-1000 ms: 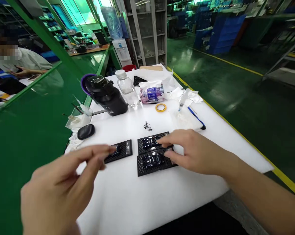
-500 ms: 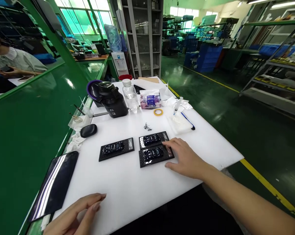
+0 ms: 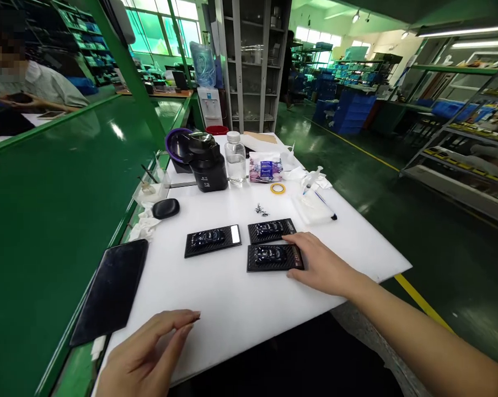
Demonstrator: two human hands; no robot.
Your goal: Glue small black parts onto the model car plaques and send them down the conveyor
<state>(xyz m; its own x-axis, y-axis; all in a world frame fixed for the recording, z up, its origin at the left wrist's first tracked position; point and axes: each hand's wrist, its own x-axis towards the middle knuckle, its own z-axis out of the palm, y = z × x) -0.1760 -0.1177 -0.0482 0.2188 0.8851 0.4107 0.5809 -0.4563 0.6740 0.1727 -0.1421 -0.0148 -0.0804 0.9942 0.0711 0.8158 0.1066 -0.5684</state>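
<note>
Hovering over the near edge of the white tabletop (image 3: 232, 298), the left hand (image 3: 147, 350) has thumb and forefinger tips nearly together; whether they pinch anything, I can't tell. Over on the right, the right hand (image 3: 321, 264) spreads thumb and forefinger around the right end of the nearest model car base (image 3: 276, 258); whether they press on it, I can't tell. That dark, glossy car sits on a flat black rectangle with a woven texture. Just behind lies a matching model base (image 3: 269, 230), and apart to the left a third model base (image 3: 213, 241), its right end glaring white. Smooth black tablet (image 3: 112, 292) at the left edge, rounded black case (image 3: 166, 208) beyond. Past the bases, thin black bits (image 3: 262, 210) lie scattered, then a yellow tape ring (image 3: 277, 188). Farther back, a clear, white-capped bottle (image 3: 235, 160) holds clear liquid, right beside a black vessel (image 3: 210, 173). A soft, printed pack (image 3: 265, 168) sits to its right. Way back: a bluish water jug (image 3: 203, 65) and a glass-fronted cabinet (image 3: 252, 77) with things on its shelves.
</note>
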